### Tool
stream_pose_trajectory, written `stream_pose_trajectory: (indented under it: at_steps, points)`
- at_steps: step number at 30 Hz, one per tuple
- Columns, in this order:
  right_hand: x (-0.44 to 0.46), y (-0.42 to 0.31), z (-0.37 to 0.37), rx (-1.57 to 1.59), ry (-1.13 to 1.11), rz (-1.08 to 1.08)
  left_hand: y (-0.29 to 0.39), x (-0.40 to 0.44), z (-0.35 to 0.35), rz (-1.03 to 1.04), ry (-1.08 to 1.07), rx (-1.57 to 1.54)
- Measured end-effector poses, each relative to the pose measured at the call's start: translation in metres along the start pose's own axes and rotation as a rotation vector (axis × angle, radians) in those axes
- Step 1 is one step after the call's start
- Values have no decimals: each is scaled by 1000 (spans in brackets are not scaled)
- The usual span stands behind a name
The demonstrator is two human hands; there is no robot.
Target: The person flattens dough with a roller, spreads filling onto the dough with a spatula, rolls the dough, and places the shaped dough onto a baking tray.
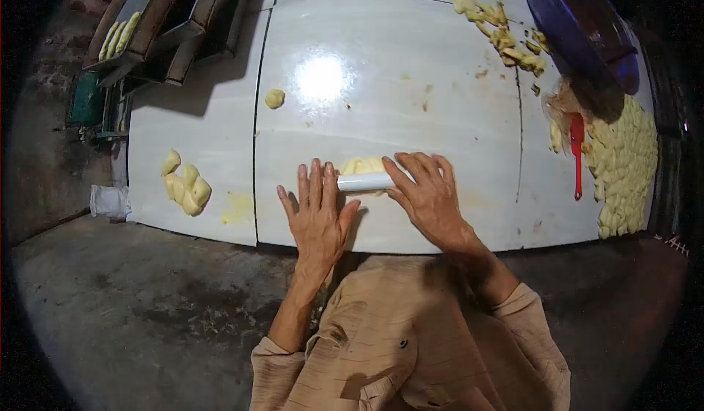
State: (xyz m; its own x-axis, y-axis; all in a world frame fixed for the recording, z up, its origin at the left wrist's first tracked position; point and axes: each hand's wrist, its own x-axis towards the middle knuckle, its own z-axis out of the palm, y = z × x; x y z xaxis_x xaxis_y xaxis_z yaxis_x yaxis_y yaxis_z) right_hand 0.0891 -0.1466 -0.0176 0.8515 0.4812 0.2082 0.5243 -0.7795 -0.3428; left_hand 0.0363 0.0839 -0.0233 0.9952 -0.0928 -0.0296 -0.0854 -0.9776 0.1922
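A white rolling pin lies crosswise on a flattened piece of pale yellow dough near the front edge of the table. My left hand rests flat at the pin's left end, fingers stretched forward and thumb apart. Bent over its right end are the fingers of my right hand, with the thumb on the near side. Both ends of the pin are hidden under my hands. Ahead and to the left sits a small dough ball. Several dough lumps lie together on the left.
Dark metal trays stand at the back left, dough strips on one. At the right are a purple basin, a red-handled tool and many small dough pieces. Yellow scraps lie near the basin.
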Motion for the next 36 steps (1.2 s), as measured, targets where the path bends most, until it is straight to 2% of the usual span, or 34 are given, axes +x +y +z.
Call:
stream_pose_trajectory:
  at_steps: [1, 2, 3, 7, 10, 13, 14, 16, 18, 19, 23, 26, 27, 30, 31, 34, 35, 36]
  points:
    - [5, -2, 1, -66, 8, 34, -2, 8, 9, -14, 83, -34]
    - [10, -4, 3, -134, 12, 70, -3, 17, 7, -31, 73, -17]
    - [17, -3, 5, -76, -90, 199, -2, 28, -1, -44, 54, -3]
    - [56, 9, 19, -205, -38, 359, -15, 90, -2, -8, 66, 28]
    - [99, 28, 29, -351, 5, 364, -24, 140, -1, 11, 115, 12]
    - [142, 48, 27, -289, 51, 357, -24, 186, -6, 17, 160, -28]
    - [148, 53, 19, -228, 62, 270, -26, 195, -4, 39, 198, -37]
    - [146, 45, -6, 155, 28, 137, -33, 202, -3, 130, 103, 73]
    - [126, 48, -8, 138, -125, -54, -34, 191, -3, 170, 155, -72]
    - [112, 46, -4, 196, -119, -76, -31, 179, -10, 168, 68, -94]
    - [92, 29, -16, 157, -219, 20, -42, 154, -17, 273, 26, -198]
    - [88, 21, -17, 122, -55, -127, -37, 137, -20, 231, -77, -123]
    - [84, 22, -14, 131, -57, -116, -40, 137, -17, 244, -10, -173]
    - [85, 19, -24, 165, -140, -98, -42, 126, -24, 292, -25, -68]
    - [83, 14, -33, 149, -133, -95, -43, 120, -28, 331, 65, -86]
    - [76, 6, -45, 174, -46, -194, -38, 100, -52, 318, 64, -118]
    - [68, 8, -44, 169, -122, -176, -38, 94, -52, 304, 40, -101]
    - [62, 8, -34, 143, -85, -182, -39, 90, -45, 291, 40, -85]
